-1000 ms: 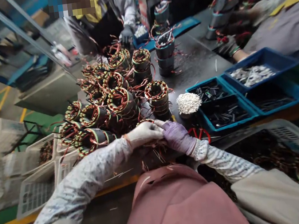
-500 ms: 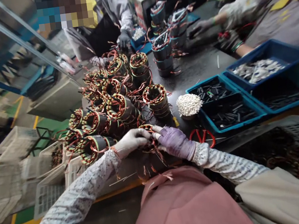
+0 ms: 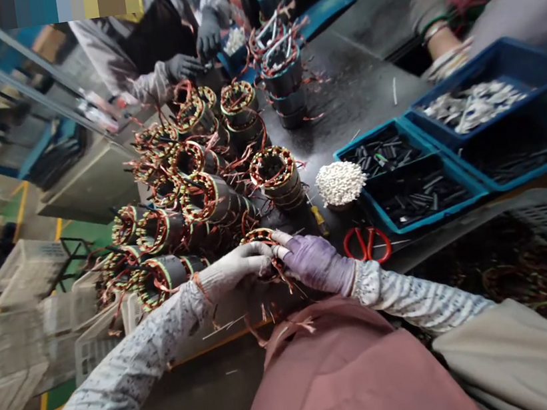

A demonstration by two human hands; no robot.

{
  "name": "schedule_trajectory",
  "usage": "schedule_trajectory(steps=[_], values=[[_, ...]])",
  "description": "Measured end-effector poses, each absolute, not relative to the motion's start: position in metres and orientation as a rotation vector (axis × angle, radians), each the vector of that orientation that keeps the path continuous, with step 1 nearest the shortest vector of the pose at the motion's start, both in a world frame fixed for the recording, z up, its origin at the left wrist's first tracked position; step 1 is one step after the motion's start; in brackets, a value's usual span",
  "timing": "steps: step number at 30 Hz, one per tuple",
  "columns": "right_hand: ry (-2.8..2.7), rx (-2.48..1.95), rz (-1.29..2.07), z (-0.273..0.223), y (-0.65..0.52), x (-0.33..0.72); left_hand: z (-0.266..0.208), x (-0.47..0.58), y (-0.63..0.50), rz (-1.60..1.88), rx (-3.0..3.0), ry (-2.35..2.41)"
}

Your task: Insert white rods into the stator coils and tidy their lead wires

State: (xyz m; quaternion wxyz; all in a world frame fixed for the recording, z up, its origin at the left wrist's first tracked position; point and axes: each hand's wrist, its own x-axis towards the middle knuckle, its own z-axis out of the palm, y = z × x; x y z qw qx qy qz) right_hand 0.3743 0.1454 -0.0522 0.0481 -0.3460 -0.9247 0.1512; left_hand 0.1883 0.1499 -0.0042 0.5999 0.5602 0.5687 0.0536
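Observation:
At the near table edge, both gloved hands are closed around one motor stator [image 3: 256, 235] with copper windings and loose wire ends. My left hand [image 3: 236, 267], in a white glove, grips its left side. My right hand [image 3: 315, 263], in a purple-and-white glove, grips the right side. Much of this stator is hidden by the fingers. A stack of stators [image 3: 275, 172] stands just beyond it. More stators [image 3: 209, 196] lie piled on their sides to the left. Red-handled scissors [image 3: 367, 245] and a yellow-handled screwdriver [image 3: 318, 218] rest right of my right hand.
A heap of small white pieces [image 3: 341, 182] stands beside blue trays [image 3: 381, 218] of black tubes and a tray of white pieces [image 3: 537, 66]. A crate [image 3: 535, 201] of stators is at right. Across the table is a co-worker's gloved hand [image 3: 208, 35]; another person's arm [image 3: 441, 42] is at right.
The view has shifted slightly, and both my hands remain on the stator. The co-worker's hands across the table have come closer together. At right, the other person's reaching hand has withdrawn from the table.

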Motion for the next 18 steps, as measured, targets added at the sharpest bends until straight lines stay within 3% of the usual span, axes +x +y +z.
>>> schedule_trajectory(steps=[9,15,18], values=[[-2.84,-1.081,0.423,-0.05,0.144,0.375,0.012,0.189,0.145,-0.424,2.132,1.45],[-2.813,-1.107,0.45,-0.052,0.142,0.374,0.028,0.203,0.135,0.01,1.487,1.554],[-2.78,-1.103,0.486,-0.054,0.141,0.374,0.037,0.195,0.127,0.425,1.386,1.706]])
